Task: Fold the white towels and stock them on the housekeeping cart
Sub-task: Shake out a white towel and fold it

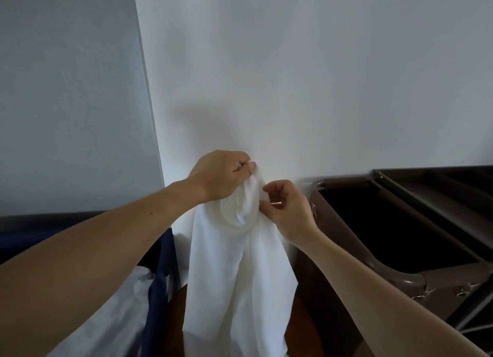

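Head view: left hand (218, 174) and right hand (286, 206) pinch white towel (240, 263).

Left hand (218, 174) grips bunched top edge of white towel (240, 271), raised before white wall (293, 76). Right hand (286, 206) pinches same edge just beside left; ring visible on finger. Towel hangs down in loose folds. Brown cart (400, 279) at right, dark bin open. Navy fabric bag (157, 290) at lower left, white cloth inside.

towel (240, 263) bottom cut off below, cart (416, 223) cropped at right edge
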A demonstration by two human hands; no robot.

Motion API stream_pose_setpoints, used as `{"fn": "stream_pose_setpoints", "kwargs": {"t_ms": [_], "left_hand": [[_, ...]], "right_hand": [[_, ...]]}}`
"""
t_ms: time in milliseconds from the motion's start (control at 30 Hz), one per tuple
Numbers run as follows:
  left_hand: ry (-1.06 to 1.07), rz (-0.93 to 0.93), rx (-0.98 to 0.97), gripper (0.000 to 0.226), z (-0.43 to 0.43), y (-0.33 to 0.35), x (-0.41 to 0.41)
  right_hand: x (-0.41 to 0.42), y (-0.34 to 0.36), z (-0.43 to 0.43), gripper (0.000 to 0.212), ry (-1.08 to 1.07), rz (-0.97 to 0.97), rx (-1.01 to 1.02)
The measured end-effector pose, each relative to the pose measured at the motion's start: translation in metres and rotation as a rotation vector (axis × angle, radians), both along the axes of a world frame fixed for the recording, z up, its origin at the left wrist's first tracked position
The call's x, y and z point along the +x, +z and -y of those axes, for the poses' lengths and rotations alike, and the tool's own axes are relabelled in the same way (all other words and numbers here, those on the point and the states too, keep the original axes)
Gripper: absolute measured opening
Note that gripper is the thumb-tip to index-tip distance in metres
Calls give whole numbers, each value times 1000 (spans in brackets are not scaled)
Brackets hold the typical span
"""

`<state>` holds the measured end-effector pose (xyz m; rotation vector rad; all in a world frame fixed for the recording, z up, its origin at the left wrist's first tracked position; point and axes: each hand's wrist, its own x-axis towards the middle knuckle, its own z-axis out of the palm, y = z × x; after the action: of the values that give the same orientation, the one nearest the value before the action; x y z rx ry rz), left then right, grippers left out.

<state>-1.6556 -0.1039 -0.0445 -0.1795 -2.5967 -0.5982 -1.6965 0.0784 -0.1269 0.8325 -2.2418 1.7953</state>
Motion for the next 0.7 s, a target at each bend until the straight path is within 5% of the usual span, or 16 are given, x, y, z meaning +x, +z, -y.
{"fn": "stream_pose_setpoints", "kwargs": {"t_ms": [367, 533, 700], "left_hand": [[55, -138, 25, 42, -5, 19, 6], [4, -213, 27, 43, -10, 35, 19], [52, -243, 32, 41, -3, 48, 24]], "right_hand": [[16, -8, 2, 19, -127, -285, 161], [15, -10, -2, 12, -94, -73, -14], [22, 9, -14, 19, -230, -396, 21]]}}
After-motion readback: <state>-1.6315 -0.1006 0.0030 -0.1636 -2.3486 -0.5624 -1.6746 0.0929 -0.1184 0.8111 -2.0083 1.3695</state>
